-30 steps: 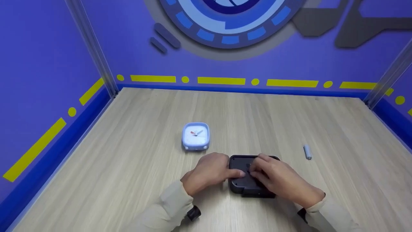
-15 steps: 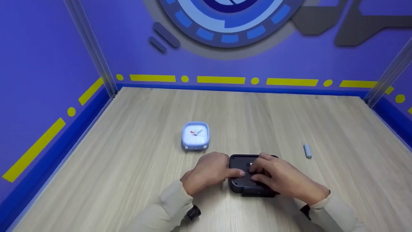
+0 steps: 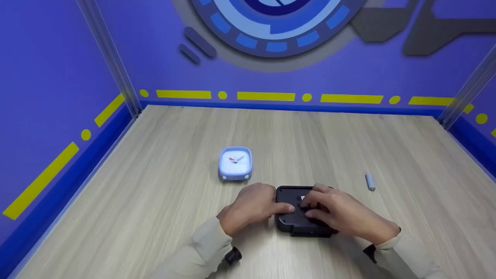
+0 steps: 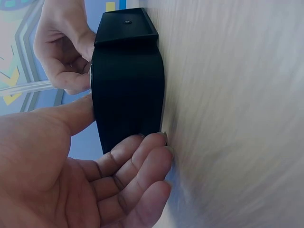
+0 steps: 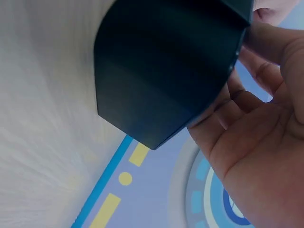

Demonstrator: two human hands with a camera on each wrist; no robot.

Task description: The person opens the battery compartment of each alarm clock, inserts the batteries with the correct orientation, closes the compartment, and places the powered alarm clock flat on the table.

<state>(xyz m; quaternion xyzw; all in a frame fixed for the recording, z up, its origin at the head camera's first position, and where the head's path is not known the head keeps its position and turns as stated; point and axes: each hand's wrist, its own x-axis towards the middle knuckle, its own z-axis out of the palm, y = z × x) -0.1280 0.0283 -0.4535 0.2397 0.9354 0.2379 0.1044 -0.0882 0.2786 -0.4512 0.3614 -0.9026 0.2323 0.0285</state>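
A black, box-like device (image 3: pixel 288 193) with rounded corners lies flat on the table, its panel facing up; its kind does not show plainly. My left hand (image 3: pixel 254 205) holds its left side, thumb on the panel and fingers curled against the side wall, as the left wrist view shows. Over the panel's middle, my right hand (image 3: pixel 341 213) has bent fingers, the index fingertip touching near a small white mark (image 3: pixel 302 198). The right thumb stands a little apart from the index finger. Whether these fingers pinch anything is hidden. The device's dark side wall (image 5: pixel 152 71) fills the right wrist view.
A light blue alarm clock (image 3: pixel 235 162) stands beyond my left hand. To the right lies a small grey battery (image 3: pixel 370 182). Blue-purple panels with yellow markings (image 3: pixel 266 96) border the wooden table (image 3: pixel 174 155) at the back and sides.
My right hand has shifted slightly right, its thumb drawing away from the index finger, and the white mark on the panel has come into view. My left hand stays put.
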